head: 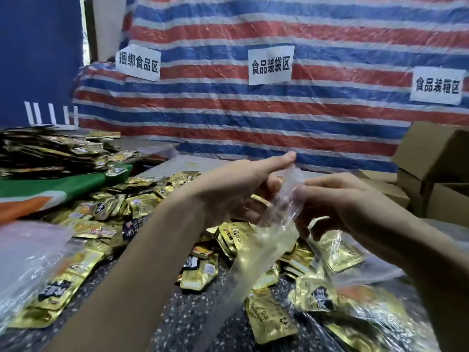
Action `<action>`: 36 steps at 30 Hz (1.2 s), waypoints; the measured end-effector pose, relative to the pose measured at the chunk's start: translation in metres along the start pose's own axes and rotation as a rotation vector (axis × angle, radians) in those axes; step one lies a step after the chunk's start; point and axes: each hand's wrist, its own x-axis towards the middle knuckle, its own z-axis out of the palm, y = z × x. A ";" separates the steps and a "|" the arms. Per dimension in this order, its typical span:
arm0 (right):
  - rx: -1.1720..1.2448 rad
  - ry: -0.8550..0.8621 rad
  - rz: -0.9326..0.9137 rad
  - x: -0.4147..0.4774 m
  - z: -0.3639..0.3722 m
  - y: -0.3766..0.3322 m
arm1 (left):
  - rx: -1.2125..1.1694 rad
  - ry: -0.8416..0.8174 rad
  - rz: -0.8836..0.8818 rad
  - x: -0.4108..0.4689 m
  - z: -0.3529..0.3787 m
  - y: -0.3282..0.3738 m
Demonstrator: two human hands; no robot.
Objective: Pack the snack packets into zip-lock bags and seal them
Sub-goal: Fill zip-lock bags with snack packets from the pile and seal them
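Blurred, top edge partly hidden: zip-lock bag (275,229) clamped in grip of left hand (238,191) and right hand (342,204), over snack packets (200,273).

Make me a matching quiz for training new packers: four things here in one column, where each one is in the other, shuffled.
1 zip-lock bag
2 cardboard boxes
3 paper signs
4 loose snack packets

A on the striped tarp
B strewn on the speckled tabletop
C held by the left hand and right hand
D at the right edge of the view

Pairs: 1-C, 2-D, 3-A, 4-B
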 end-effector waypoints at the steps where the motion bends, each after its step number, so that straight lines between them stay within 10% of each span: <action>1: -0.002 -0.002 -0.005 -0.001 0.000 -0.001 | -0.033 0.009 -0.032 -0.001 -0.003 0.000; 15: -0.229 0.027 0.037 -0.020 -0.026 -0.012 | -0.087 0.265 0.208 -0.009 -0.028 0.006; 22: -0.322 0.149 -0.502 -0.026 -0.030 -0.018 | -0.132 0.173 0.227 -0.014 -0.008 0.013; 28: -0.610 -0.093 -0.367 -0.035 -0.031 -0.020 | -0.295 0.061 0.211 -0.015 0.000 0.016; 36: -0.533 0.069 -0.490 -0.044 -0.052 -0.022 | -0.242 0.324 0.250 -0.007 -0.018 0.008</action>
